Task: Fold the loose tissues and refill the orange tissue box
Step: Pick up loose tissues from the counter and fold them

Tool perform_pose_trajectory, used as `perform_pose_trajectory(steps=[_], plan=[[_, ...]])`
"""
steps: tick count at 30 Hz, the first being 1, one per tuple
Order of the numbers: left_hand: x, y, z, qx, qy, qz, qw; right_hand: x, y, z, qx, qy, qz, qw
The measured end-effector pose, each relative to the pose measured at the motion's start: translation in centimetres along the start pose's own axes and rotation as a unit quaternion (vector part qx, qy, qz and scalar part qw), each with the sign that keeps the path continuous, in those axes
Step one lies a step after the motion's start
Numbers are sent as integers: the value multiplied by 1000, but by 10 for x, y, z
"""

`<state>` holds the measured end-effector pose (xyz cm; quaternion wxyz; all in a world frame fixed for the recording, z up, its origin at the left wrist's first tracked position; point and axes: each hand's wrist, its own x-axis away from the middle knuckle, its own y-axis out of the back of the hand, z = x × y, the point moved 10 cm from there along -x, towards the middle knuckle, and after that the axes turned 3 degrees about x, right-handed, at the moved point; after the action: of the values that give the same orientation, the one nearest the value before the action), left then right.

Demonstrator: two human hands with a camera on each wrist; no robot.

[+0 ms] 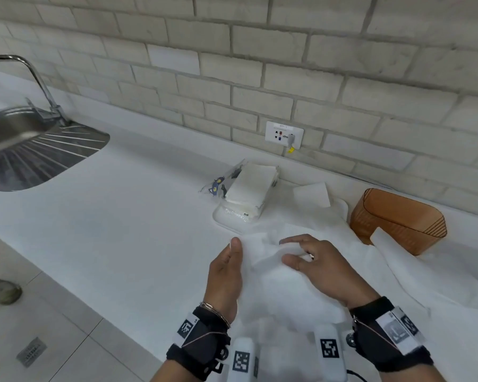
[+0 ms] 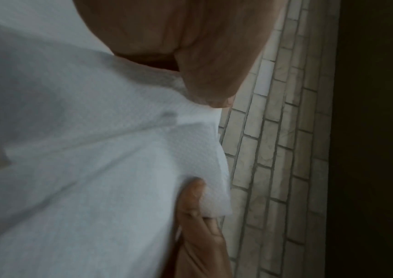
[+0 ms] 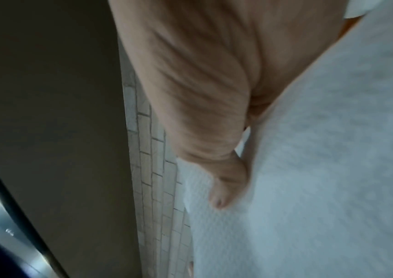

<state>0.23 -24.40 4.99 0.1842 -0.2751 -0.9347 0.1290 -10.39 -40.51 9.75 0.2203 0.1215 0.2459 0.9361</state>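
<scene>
A loose white tissue is held up over the counter in both hands. My left hand grips its left edge; in the left wrist view the thumb and a finger pinch the tissue. My right hand pinches the tissue's top right part, and the right wrist view shows its thumb pressed on the tissue. The orange tissue box lies at the right by the wall. More loose tissues spread out below it.
An opened pack of tissues sits on a white tray near the wall, with a folded tissue beside it. A steel sink and tap are far left. A wall socket is behind.
</scene>
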Motion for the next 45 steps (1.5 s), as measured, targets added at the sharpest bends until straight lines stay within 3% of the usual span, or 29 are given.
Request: perform_pose_trajectory(steps=[5,7,9,12,15,17,23,26,31,36,42,45], plan=[[-14,48,-12,-44,-67,-80,994,6,27,-22,-142,-73,-122,980],[-15,46,-23,-32,-56,-43,997,8,31,-35,-167,-114,-144,969],[-8,25,-30,11,-11,40,999,9,29,-40,-189,-136,-146,962],[6,-10,-28,48,24,118,992,10,22,-34,-199,-127,-146,961],[2,-19,-5,-20,9,58,998,12,14,-26,-203,-112,-148,961],[1,-26,7,-3,4,27,1000,13,9,-19,-203,-101,-144,963],[0,-25,24,26,30,-8,999,21,1,-1,-101,-45,-155,982],[0,-21,32,46,48,-18,998,25,-10,1,-123,-57,-129,982],[-4,-21,40,89,67,-18,994,34,-32,-10,-305,-181,-59,933],[-3,-29,50,114,109,36,987,31,-37,-24,-451,-204,-76,866],[-2,-34,64,61,137,63,987,28,-44,-27,-354,-180,-34,917],[-2,-33,70,41,155,81,984,28,-45,-27,-336,-169,-30,926]])
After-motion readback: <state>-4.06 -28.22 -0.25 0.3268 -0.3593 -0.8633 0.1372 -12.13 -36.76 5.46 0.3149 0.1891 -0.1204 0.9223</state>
